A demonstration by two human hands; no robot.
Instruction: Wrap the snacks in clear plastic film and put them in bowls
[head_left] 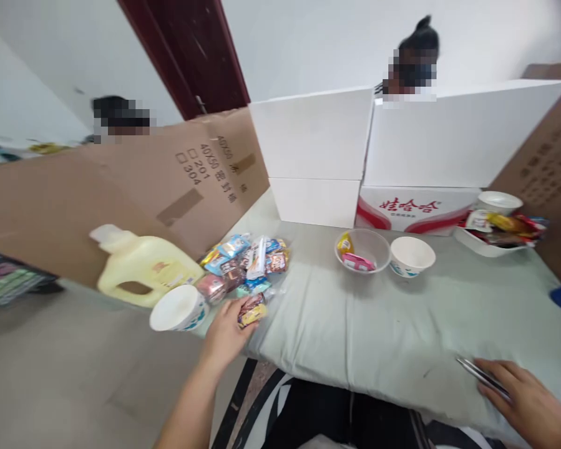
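My left hand [228,330] is closed on a small brown-and-yellow wrapped snack [252,311] at the near left edge of the table. Just beyond it lies a pile of packaged snacks [233,265] in blue, brown and white wrappers. My right hand [518,390] rests low at the right, its fingers closed round a slim silver metal tool [482,376] that looks like tweezers. A clear plastic bowl [376,249] near the middle holds a yellow packet [344,243] and a pink packet [357,262]. Beside that bowl stands a white paper bowl [412,255].
A pale yellow jug [144,265] and another white bowl [180,308] sit at the left edge. White boxes [312,156] and cardboard panels [181,181] wall the back. A white tray [481,244] of packets is at right. Two people are behind the panels.
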